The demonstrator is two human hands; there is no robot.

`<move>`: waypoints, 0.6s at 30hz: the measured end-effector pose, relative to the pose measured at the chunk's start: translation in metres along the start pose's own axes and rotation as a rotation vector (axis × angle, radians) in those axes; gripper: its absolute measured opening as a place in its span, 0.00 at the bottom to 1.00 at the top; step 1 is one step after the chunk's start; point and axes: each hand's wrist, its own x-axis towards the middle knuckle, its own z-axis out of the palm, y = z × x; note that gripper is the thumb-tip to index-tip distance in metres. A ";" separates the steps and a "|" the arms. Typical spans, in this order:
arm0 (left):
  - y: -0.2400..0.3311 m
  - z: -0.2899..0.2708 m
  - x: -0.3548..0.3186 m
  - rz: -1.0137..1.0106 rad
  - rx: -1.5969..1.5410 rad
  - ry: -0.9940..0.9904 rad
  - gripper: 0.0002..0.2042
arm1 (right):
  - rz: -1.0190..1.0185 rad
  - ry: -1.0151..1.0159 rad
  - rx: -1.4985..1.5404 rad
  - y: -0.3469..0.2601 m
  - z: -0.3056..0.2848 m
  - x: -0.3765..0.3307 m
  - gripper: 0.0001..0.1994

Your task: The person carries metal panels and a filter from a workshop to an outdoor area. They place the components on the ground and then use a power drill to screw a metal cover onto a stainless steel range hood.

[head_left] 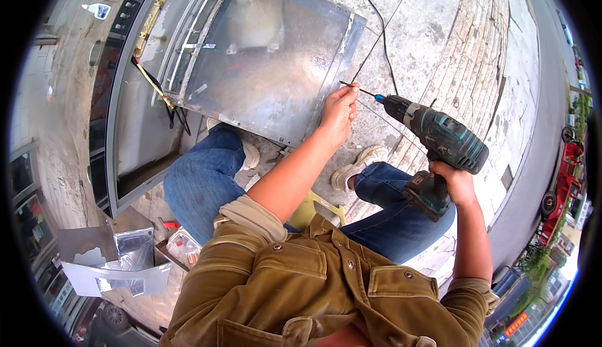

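Note:
My right hand (454, 182) is wrapped round the handle of a black and teal cordless drill (442, 135), which points up and to the left. From its chuck runs a long, thin drill bit (369, 93). The fingertips of my left hand (340, 113) are pinched at the bit close to its tip; whether a small screw is also between them I cannot tell. Just left of that hand lies a large stained metal panel box (276, 52), its near right corner beside my wrist.
A grey metal cabinet frame (113, 140) stands at the left, with yellow and black wires (153, 86) hanging from it. A black cable (381, 27) curves over the concrete floor. An open carton (113, 278) sits at lower left. Beneath me is a yellow-green stool (307, 211).

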 end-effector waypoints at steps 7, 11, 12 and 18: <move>-0.006 0.000 0.011 0.003 -0.062 0.034 0.09 | -0.034 -0.021 -0.152 -0.027 -0.009 0.011 0.11; -0.006 0.002 0.007 0.041 -0.120 0.022 0.10 | -0.071 -0.103 -0.320 -0.065 -0.017 0.020 0.11; -0.006 0.002 0.007 0.055 -0.137 0.012 0.10 | -0.080 -0.116 -0.334 -0.075 -0.016 0.021 0.12; -0.003 -0.001 -0.007 0.019 -0.123 0.000 0.11 | -0.180 -0.147 -0.462 -0.136 -0.003 0.020 0.11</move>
